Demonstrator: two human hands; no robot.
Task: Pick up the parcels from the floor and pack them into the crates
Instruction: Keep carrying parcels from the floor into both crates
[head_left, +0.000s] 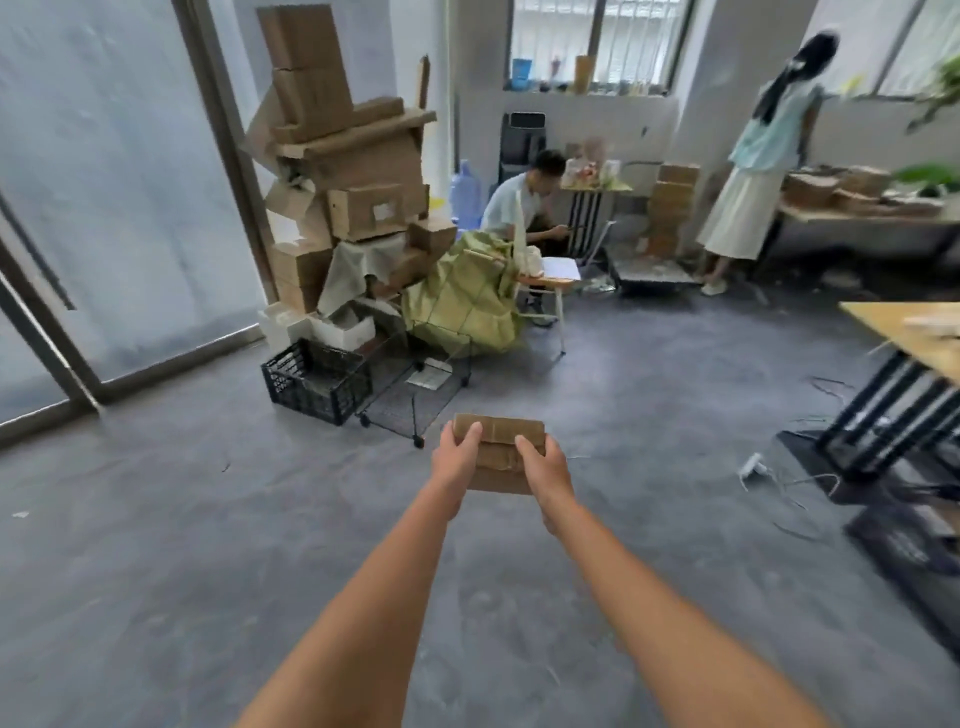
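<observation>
Both forearms reach forward from the bottom of the view, and the hands hold one cardboard parcel (500, 453) between them above the grey floor (156, 545). On the parcel's left side the left hand (457, 462) has its thumb over the top edge; on the right side the right hand (545, 470) has its fingers curled over the near corner. Tape runs across the parcel's top. Just beyond it stands a wire crate on wheels (415, 384), and touching that crate's left side is a black plastic crate (317, 382). Behind the two crates rises a leaning stack of cardboard boxes (353, 171) with a green tarp bundle (467, 296) beside it. Farther back, one person sits (524, 202) and another stands (753, 171) at a bench (862, 215) by the windows.
</observation>
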